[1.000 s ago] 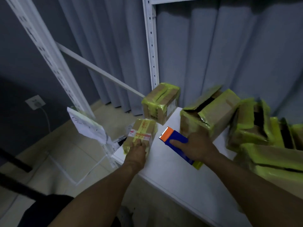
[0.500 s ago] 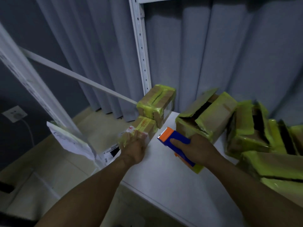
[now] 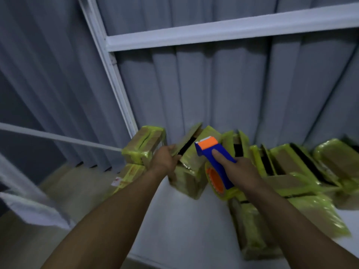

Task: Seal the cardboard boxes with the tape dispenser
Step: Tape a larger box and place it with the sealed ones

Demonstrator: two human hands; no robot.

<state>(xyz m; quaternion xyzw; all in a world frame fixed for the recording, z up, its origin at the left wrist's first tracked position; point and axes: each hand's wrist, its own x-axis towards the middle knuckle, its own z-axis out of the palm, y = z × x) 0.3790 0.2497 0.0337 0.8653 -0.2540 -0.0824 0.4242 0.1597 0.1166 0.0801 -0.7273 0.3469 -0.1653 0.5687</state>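
My right hand [image 3: 240, 167] grips the blue and orange tape dispenser [image 3: 215, 162], index finger laid along its top, with a yellow tape roll under it. My left hand [image 3: 164, 159] holds the left edge of an open cardboard box [image 3: 191, 171] wrapped in yellow tape, its flap standing up. The dispenser hovers just right of that box's opening. A small taped box [image 3: 128, 175] lies lower left at the shelf's corner, and a sealed box [image 3: 144, 146] sits behind it.
Several more yellow-taped boxes [image 3: 291, 166] crowd the white shelf [image 3: 180, 226] at the right, some with open slits. A white upright post [image 3: 114, 74] and crossbeam [image 3: 233, 30] frame the shelf. Grey curtains hang behind. White paper [image 3: 33, 208] juts out lower left.
My left hand let go of the small box and moved right to the open box's edge. My right hand raised the dispenser beside that box. The view tilted upward.
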